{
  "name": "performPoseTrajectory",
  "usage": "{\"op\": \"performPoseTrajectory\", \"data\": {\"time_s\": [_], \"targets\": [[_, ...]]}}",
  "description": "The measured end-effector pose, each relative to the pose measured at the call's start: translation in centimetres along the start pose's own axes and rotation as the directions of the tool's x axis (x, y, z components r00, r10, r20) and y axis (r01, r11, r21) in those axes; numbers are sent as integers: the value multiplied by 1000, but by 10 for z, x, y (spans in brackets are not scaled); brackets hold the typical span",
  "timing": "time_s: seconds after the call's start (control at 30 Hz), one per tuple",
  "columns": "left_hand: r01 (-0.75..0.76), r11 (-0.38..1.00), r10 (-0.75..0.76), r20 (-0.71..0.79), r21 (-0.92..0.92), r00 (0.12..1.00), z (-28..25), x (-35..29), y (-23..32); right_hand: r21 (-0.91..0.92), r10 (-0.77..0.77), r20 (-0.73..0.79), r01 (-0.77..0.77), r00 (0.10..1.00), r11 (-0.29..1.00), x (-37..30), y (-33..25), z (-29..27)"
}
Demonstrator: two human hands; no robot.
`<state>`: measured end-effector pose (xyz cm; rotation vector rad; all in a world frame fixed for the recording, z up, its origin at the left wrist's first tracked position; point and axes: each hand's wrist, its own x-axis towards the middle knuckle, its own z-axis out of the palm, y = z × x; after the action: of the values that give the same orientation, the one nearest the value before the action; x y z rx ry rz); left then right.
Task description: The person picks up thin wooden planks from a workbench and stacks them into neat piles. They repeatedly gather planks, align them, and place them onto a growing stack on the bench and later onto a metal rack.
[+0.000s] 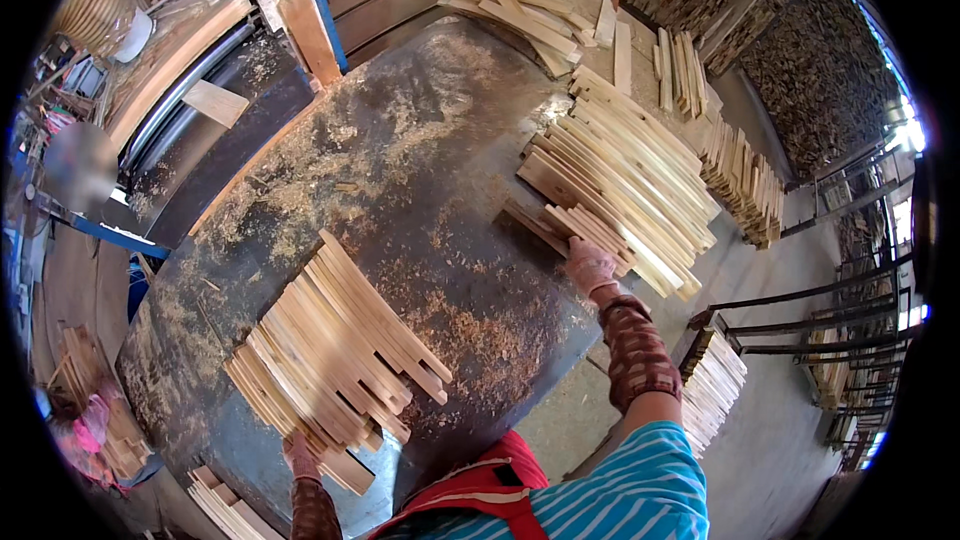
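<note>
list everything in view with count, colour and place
worktable: one, dark grey-brown, centre
left slat row: one, pale tan, near left on worktable
right slat row: one, pale yellow, right on worktable
wood shavings: uncountable, tan, scattered over worktable
roller machine: one, dark and blue, upper left
loose board: one, pale, on roller machine
loose planks: several, pale, top centre
slat stacks: at least two, pale, right of worktable
wall of stacked wood: one, brown, upper right
metal racks: several, black, right
apron: one, red, bottom centre
shirt: one, blue striped, bottom
left hand: one, brown-sleeved, at left slat row's near end
right hand: one, brown-sleeved, on slats beside right slat row
</note>
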<state>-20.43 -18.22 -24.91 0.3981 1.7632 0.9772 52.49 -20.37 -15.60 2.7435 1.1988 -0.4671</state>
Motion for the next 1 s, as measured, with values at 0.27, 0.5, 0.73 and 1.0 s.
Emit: {"op": "performPoseTrajectory", "data": {"time_s": [0.27,0.5,0.73,1.0], "targets": [[38,997,-34,-56,71,998,-5,6,-9,-188,-143,-30,135,989,973,26,-3,-34],[-80,988,55,186,130,981,-27,29,-34,-335,-186,-136,132,973,933,18,-13,-12],[3,954,85,-282,300,956,-2,-16,-7,-423,-281,-177,184,943,887,17,-28,-17],[0,998,-3,-51,-66,999,-17,-48,28,405,-553,-300,629,777,664,-57,-136,48]]}}
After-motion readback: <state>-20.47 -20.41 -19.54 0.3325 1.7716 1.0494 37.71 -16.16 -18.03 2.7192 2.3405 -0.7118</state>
